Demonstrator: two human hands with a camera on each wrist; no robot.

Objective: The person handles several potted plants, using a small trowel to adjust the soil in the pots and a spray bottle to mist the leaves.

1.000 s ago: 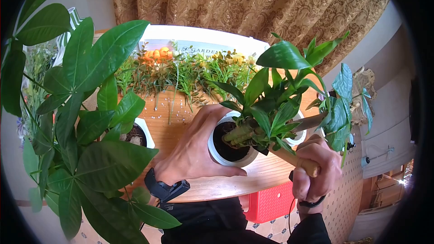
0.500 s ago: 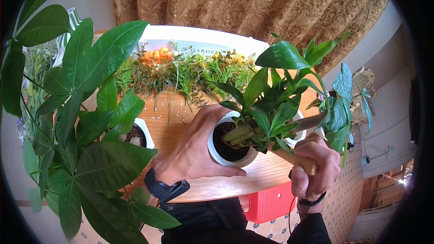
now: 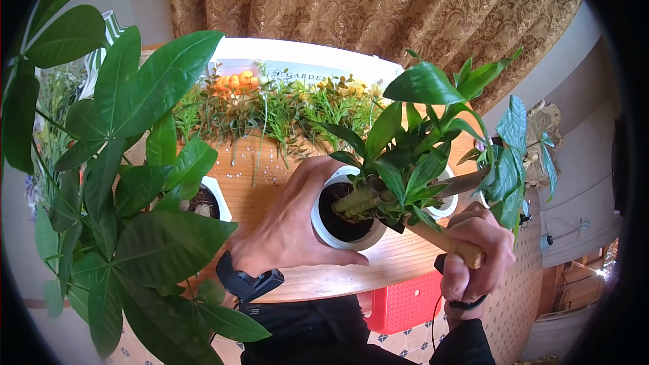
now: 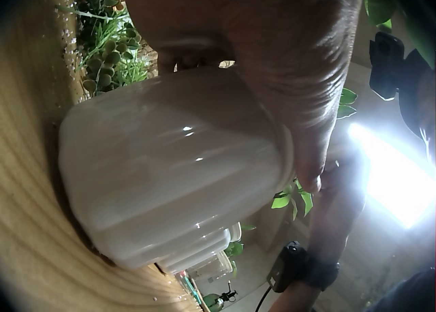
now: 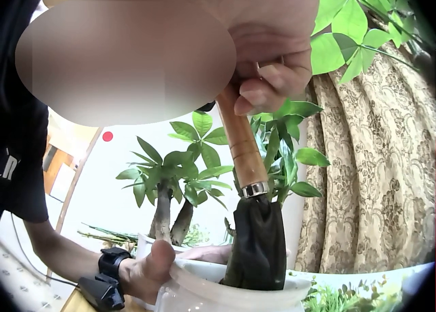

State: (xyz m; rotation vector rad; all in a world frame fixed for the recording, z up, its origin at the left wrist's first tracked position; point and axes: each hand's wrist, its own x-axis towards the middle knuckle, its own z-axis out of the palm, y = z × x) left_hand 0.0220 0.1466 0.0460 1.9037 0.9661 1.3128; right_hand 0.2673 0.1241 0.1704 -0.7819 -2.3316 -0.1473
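Right hand: While its fingers curl tightly round a wooden handle (image 5: 242,145), the right hand (image 3: 478,247) has only its thumb and knuckles facing up in the head view.
Left hand: spread wide, the left hand (image 3: 284,220) clasps a white pot (image 4: 170,169), its thumb along the side nearest the person.
Pot: within the left hand's grasp, standing on the wooden table (image 3: 405,250); dark soil (image 3: 348,231) and a thick-stemmed plant (image 3: 358,203) fill it.
Tool: the right wrist view shows a metal collar (image 5: 255,189) and black blade (image 5: 259,247) below the right hand; leaves mostly hide that blade in the head view. Its tip is behind the pot's rim, depth unclear.
Pot wall: ribs below the left hand, plain in the left wrist view.
Left of the left hand: a broad-leaved plant (image 3: 155,243); the right wrist view shows its trunks (image 5: 162,213), largely leaf-covered from above.
Beyond both hands: a row of green stems (image 3: 284,118), then a white box (image 3: 297,74) lettered "GARDEN".
Farthest: a patterned gold-brown curtain (image 3: 324,0).
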